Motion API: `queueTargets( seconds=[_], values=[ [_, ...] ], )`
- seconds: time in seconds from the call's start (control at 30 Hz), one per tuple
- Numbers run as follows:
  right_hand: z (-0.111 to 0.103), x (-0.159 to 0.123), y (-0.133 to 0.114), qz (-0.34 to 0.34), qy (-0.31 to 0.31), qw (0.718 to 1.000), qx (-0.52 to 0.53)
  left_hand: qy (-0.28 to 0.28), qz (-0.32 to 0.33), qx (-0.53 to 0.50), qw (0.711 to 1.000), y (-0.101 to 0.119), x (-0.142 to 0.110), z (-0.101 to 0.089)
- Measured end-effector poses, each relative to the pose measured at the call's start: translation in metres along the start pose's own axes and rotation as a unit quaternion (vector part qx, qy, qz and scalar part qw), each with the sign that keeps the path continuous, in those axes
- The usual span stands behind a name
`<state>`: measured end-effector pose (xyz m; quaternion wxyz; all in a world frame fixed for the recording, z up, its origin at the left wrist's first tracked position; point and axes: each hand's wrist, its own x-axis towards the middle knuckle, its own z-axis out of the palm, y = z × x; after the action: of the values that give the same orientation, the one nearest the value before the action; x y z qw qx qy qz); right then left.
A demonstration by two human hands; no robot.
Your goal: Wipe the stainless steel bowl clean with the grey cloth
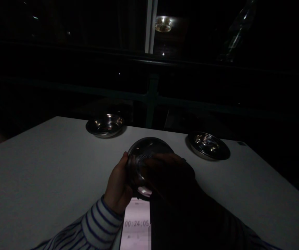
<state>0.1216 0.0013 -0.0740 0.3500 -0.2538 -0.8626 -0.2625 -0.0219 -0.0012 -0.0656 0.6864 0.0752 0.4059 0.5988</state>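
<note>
- Item inspected: a round metal bowl (pixel 152 143), held above the near middle part of the white bench (pixel 73 163), just beyond the lit phone (pixel 136 211).
- Appearance: the metal looked dark and glossy, with a curved rim and small bright reflections. A pale pinkish gleam showed on its lower part.
- A finely patterned patch showed on it beside the right hand (pixel 171 173); whether it belonged to the bowl could not be determined.
- Left hand (pixel 117 184): fingers grasped the bowl at its left side, thumb uppermost. The cuff (pixel 101 218) was light with dark stripes.
- Right hand: lay across the bowl's right part, in deep shadow. I could not tell how tightly its fingers were closed.
- Two further shiny bowls stood upright near the far edge: the left-side bowl (pixel 105 130) and the right-side bowl (pixel 208 149), both well apart from each other.
- The phone's screen read 00:24:05.
- Lighting was poor throughout.
</note>
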Motion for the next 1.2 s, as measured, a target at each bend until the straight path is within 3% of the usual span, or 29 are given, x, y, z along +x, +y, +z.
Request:
queueTargets(
  seconds=[0.1,0.27,0.4,0.6,0.8,0.97,1.2],
  values=[
    [-0.006,0.003,0.001,-0.011,-0.028,1.000,0.007,0.002,0.006,0.001,1.000,0.001,0.000,-0.001],
    [-0.006,-0.004,-0.003,-0.002,-0.011,1.000,0.013,0.012,0.050,-0.021,0.998,0.005,-0.001,-0.001],
    [-0.005,-0.003,-0.002,-0.015,0.002,1.000,0.015,0.014,0.019,-0.017,1.000,0.003,-0.001,-0.001],
    [-0.007,0.000,-0.006,-0.003,-0.009,1.000,0.005,0.005,0.062,-0.038,0.997,0.004,0.000,-0.003],
    [-0.005,-0.003,-0.006,0.001,-0.007,1.000,-0.003,-0.009,0.033,-0.011,0.999,-0.002,-0.004,-0.001],
    [0.001,-0.006,-0.011,0.030,-0.005,1.000,0.007,0.016,0.086,-0.039,0.995,0.006,-0.003,-0.001],
    [0.001,-0.010,-0.008,-0.007,-0.011,1.000,-0.016,-0.009,0.076,-0.022,0.997,-0.001,-0.002,-0.002]
  ],
)
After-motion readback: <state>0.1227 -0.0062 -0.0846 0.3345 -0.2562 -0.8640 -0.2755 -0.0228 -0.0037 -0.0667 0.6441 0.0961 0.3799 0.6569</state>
